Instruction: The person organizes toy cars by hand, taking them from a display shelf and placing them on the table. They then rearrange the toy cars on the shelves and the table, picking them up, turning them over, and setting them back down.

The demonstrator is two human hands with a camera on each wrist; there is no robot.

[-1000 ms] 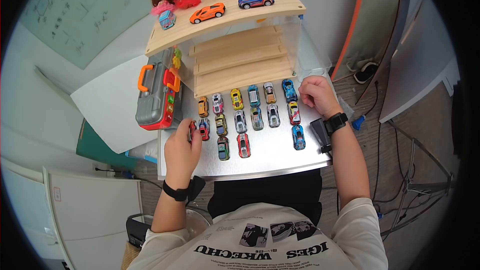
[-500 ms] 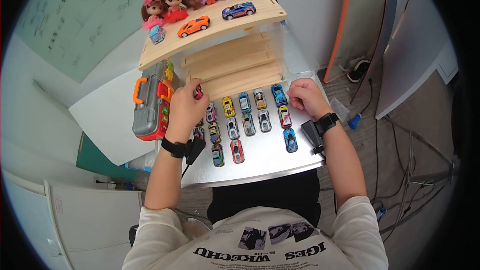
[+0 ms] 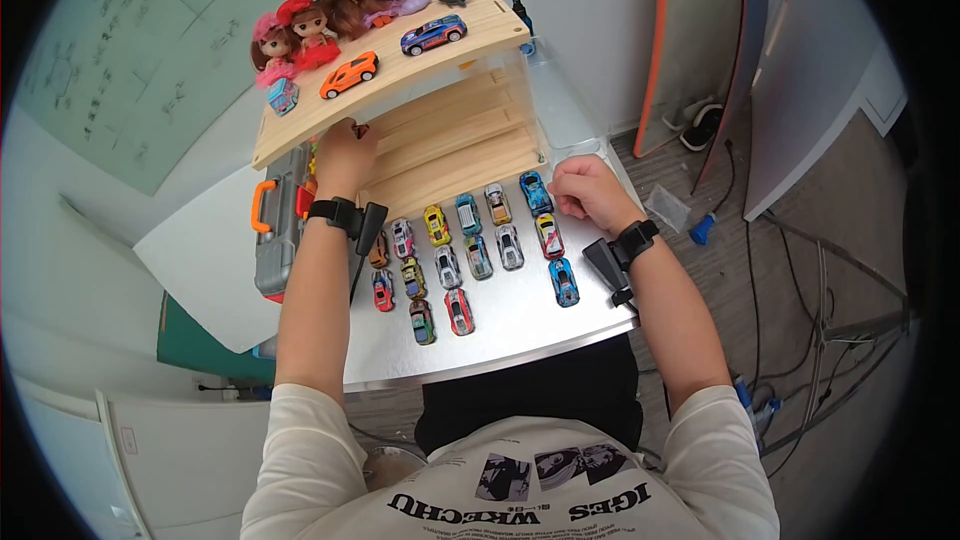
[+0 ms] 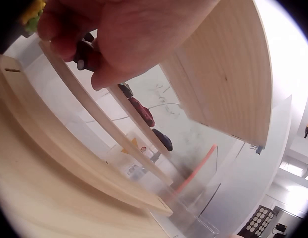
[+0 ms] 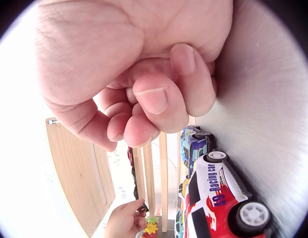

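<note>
My left hand (image 3: 345, 160) reaches in under the top board of a wooden shelf (image 3: 455, 125), at its left end. It pinches a small dark toy car (image 4: 83, 55), mostly covered by the fingers in the left wrist view. A reddish car (image 4: 142, 111) and a dark car (image 4: 163, 140) stand along a step past that hand. My right hand (image 3: 590, 190) stays at the table's right side, fingers loosely curled and holding nothing. Near it are a blue car (image 3: 536, 193) and a white-and-red racing car (image 5: 213, 191). Several more toy cars (image 3: 447, 267) stand in rows on the metal table (image 3: 500, 340).
On the top board sit several dolls (image 3: 312, 32), an orange car (image 3: 350, 75) and a blue car (image 3: 434, 35). A grey toolbox (image 3: 280, 230) with orange handles stands left of the shelf. A clear bin (image 3: 575, 115) is at the shelf's right.
My left hand has carried the small car from the table's left front, up and away, into the shelf under the top board. The right hand keeps its place beside the blue car; the head view has shifted.
</note>
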